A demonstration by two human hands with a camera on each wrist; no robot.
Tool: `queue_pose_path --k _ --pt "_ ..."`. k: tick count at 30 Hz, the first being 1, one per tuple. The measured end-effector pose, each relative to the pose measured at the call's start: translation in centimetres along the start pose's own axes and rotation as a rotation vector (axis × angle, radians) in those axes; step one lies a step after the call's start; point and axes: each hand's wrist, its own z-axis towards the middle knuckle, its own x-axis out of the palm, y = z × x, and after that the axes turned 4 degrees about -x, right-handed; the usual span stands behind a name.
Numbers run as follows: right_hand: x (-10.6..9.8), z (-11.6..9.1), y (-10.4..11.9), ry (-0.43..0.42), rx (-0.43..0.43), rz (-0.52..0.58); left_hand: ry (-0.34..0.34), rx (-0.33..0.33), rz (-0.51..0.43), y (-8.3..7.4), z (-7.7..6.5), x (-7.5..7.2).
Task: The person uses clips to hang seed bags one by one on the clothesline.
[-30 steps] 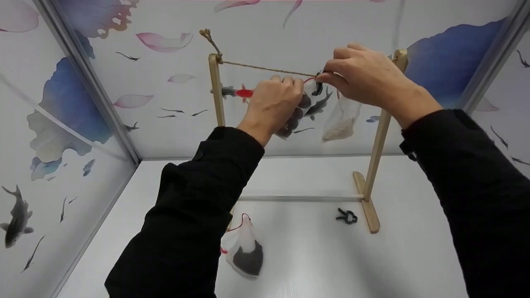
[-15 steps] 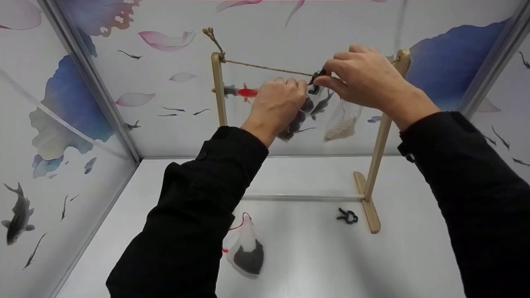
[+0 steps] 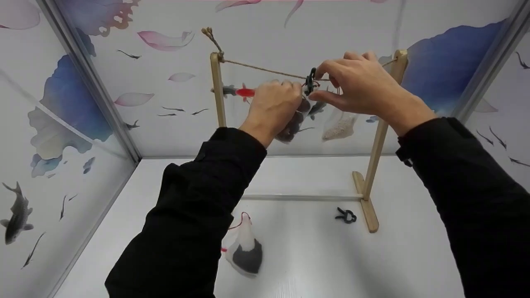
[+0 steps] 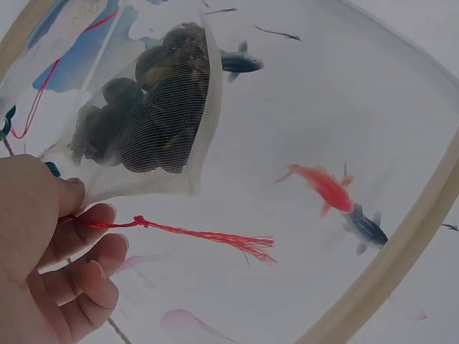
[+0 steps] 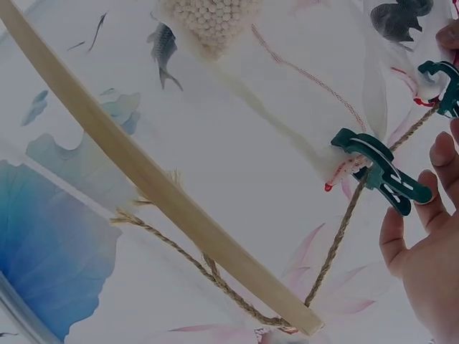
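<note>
My left hand (image 4: 50, 251) pinches the neck of a white mesh drawstring bag of dark stones (image 4: 154, 104), and its red tasseled cord (image 4: 208, 235) trails past the fingers. In the head view this hand hides part of the bag. My right hand (image 3: 358, 85) has thumb and index finger spread beside a dark green spring clip (image 3: 310, 81) at the twine (image 3: 265, 69). The clip sits at the bag's neck; its exact bite is hidden. Another green clip (image 5: 380, 168) fastens a bag of pale beads (image 5: 215, 25) to the twine, near the right fingers.
The twine spans a wooden stand with a left post (image 3: 217, 89) and a right post (image 3: 377, 157). On the white table (image 3: 306, 256) lie a bag of black contents (image 3: 247, 256) and a loose dark clip (image 3: 345, 215). Printed panels (image 3: 83, 207) surround the table.
My right thumb and index finger have spread apart from their grip on the clip, which now shows left of the fingertips. My left hand keeps its hold on the bag.
</note>
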Motion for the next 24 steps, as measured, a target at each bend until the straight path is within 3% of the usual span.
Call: queue_pose_path --k 7,15,24 --pt "0.5 -0.8 0.1 -0.110 -0.095 -0.018 -0.017 -0.014 -0.011 -0.4 -0.5 0.6" --pt "1.1 -2.8 0.2 -0.263 -0.236 -0.057 -0.089 -0.010 -0.011 -0.7 -1.4 1.5" --pt "3.4 -6.4 0.6 -0.384 -0.313 0.049 -0.039 0.015 -0.094 -0.8 -3.1 2.9"
